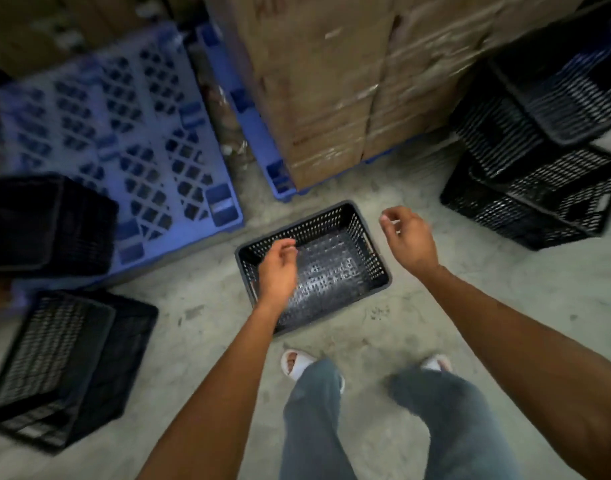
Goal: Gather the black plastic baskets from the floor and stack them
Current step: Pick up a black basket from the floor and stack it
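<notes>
Both arms stretched down, left hand (278, 270) loosely curled over open black basket (363, 271), right hand (408, 237) curled beside it, both empty

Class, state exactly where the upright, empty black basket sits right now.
In the head view, the empty basket stands on the concrete floor at centre, just ahead of the person's feet, below the stacked cardboard boxes and right of the blue pallet.

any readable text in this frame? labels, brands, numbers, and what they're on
None readable.
Cardboard boxes: faint reddish marks near the top edge, too blurred to read.
Black baskets, e.g. the open one on the floor: no label visible.
Blue pallet: no markings visible.
</notes>
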